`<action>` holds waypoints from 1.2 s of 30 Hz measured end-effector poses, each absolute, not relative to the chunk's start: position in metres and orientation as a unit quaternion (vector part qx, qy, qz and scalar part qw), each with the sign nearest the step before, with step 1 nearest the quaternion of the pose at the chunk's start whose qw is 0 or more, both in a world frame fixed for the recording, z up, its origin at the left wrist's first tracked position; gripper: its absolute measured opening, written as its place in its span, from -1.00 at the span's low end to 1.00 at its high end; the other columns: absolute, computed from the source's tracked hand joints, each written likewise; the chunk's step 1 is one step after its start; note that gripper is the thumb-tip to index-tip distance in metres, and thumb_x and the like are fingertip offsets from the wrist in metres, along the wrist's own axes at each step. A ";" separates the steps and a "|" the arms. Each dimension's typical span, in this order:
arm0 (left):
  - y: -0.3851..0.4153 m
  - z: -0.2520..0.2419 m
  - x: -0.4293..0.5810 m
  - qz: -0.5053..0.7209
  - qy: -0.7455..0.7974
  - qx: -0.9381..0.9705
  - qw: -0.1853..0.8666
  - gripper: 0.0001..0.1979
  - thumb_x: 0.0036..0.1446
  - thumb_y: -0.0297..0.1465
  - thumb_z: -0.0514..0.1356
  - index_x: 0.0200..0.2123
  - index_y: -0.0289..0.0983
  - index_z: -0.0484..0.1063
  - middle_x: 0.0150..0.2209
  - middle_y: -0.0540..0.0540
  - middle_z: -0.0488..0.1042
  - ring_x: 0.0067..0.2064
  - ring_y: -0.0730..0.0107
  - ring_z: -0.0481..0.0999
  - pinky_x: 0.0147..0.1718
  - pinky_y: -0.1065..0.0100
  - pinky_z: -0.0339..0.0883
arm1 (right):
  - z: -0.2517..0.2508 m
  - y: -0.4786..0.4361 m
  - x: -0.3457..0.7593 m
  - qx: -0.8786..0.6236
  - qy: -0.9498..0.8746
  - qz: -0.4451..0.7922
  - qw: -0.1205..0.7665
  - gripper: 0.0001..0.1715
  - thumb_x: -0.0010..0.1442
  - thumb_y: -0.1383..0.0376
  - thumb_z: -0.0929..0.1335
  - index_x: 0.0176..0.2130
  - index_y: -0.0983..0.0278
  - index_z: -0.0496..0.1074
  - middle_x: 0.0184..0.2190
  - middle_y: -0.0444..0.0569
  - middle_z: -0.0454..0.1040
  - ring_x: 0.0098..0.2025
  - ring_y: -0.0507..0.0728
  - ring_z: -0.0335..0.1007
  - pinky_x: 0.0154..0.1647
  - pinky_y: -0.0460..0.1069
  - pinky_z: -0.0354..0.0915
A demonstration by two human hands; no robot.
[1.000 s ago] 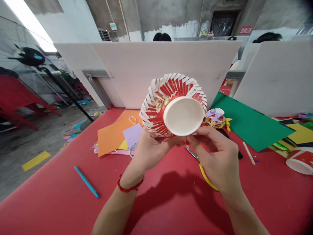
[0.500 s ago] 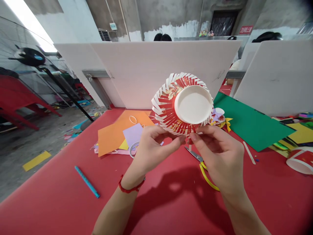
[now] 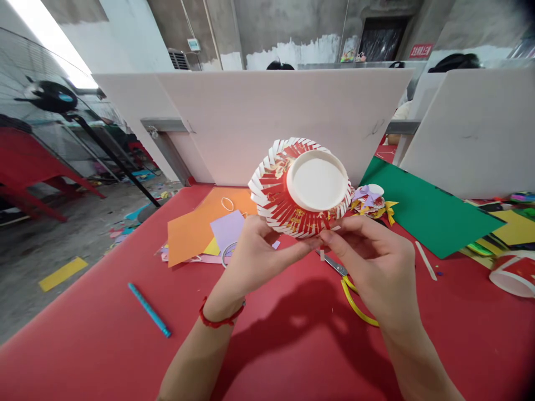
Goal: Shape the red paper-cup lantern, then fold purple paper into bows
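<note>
Both hands hold up a red-and-white paper cup [image 3: 278, 189] whose wall is cut into many strips, spread outward and folded into a woven-looking rim. Its round white base faces me. My left hand [image 3: 261, 259] grips the lower left edge, thumb along the front, with its other fingers partly hidden behind the cup. At the bottom edge my right hand [image 3: 368, 262] pinches a strip between thumb and forefinger. One strip end hangs down beside the right thumb. Under the right hand lies a pair of scissors [image 3: 355, 303] with yellow handles, partly covered.
Orange paper [image 3: 192, 234], purple paper [image 3: 228, 227] and a tape roll [image 3: 228, 255] lie left. A teal pen [image 3: 149, 310] is nearer. Green card [image 3: 430, 209], a small decorated cup piece [image 3: 370, 197] and another cup [image 3: 514, 274] sit right. A white partition [image 3: 267, 122] stands behind.
The cup has moved slightly left and down and tilted a little. Both hands stay on it, with the left hand shifting slightly. More of the small decorated piece now shows.
</note>
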State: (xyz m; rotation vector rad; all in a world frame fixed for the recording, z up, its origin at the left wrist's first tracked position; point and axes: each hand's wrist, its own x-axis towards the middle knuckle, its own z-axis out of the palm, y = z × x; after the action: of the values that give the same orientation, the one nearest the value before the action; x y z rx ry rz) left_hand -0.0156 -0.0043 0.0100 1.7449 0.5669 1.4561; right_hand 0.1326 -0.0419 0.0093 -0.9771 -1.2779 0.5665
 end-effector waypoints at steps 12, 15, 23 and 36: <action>-0.006 0.016 -0.010 0.598 0.260 0.621 0.436 -0.83 -0.19 -0.53 0.50 -0.48 -0.26 0.61 -0.46 0.02 0.66 -0.35 0.37 0.66 -0.29 0.49 0.56 | 0.010 -0.043 0.135 -0.418 -0.653 0.177 0.606 -0.84 0.19 0.46 0.38 -0.39 0.24 0.51 -0.45 -0.19 0.60 -0.41 -0.03 0.53 -0.32 -0.18 0.44; -0.004 0.015 -0.011 0.595 0.278 0.635 0.407 -0.82 -0.19 -0.48 0.51 -0.46 -0.28 0.60 -0.41 -0.03 0.67 -0.30 0.30 0.67 -0.25 0.44 0.58 | 0.009 -0.044 0.135 -0.422 -0.666 0.119 0.603 -0.83 0.19 0.47 0.38 -0.40 0.26 0.51 -0.43 -0.15 0.61 -0.40 -0.01 0.52 -0.31 -0.14 0.44; -0.003 0.006 -0.014 0.583 0.312 0.651 0.372 -0.69 -0.11 -0.25 0.48 -0.30 -0.25 0.57 -0.27 -0.12 0.67 -0.13 0.13 0.66 -0.10 0.25 0.59 | 0.012 -0.045 0.134 -0.428 -0.649 0.179 0.603 -0.85 0.16 0.45 0.40 -0.41 0.23 0.50 -0.45 -0.16 0.61 -0.41 0.02 0.55 -0.34 -0.12 0.48; -0.004 0.018 -0.024 0.570 0.291 0.684 0.350 -0.82 -0.10 -0.27 0.49 -0.46 -0.23 0.63 -0.38 -0.05 0.69 -0.26 0.22 0.68 -0.20 0.30 0.60 | 0.009 -0.045 0.138 -0.417 -0.599 0.275 0.626 -0.88 0.08 0.44 0.44 -0.37 0.21 0.54 -0.41 -0.14 0.64 -0.38 0.07 0.61 -0.31 -0.09 0.56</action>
State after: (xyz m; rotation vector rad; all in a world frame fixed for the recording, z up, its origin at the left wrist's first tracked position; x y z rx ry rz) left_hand -0.0242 -0.0037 0.0177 1.7724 0.7533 1.4776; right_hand 0.1379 -0.0451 0.0094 -0.9554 -1.3738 0.6306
